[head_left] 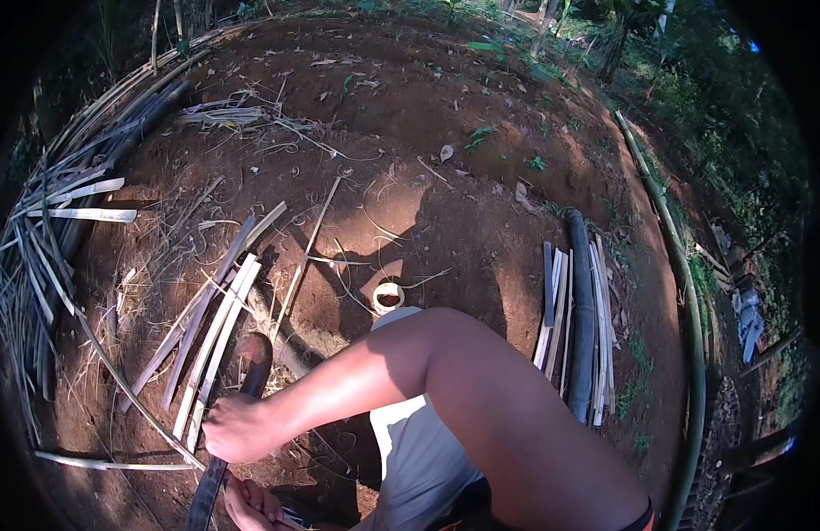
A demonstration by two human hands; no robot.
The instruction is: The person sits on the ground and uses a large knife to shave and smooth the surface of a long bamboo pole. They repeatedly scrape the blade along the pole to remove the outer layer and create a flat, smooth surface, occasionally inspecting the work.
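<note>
My right arm reaches across from the lower right, and my right hand is closed around a large knife. A brown rounded end of the knife juts out beyond the fist. Its dark blade points down toward the lower edge. Close beside the blade is my left hand, its fingers curled and partly cut off by the picture's edge. A long thin bamboo strip runs from the left to the blade and my left hand, which appears to grip it. The exact contact is hidden.
Split bamboo slats lie just beyond my hands. Bundled strips pile up at the left. More slats and a dark pole lie at the right, near a long green pole. A pale ring-shaped object sits beyond my knee.
</note>
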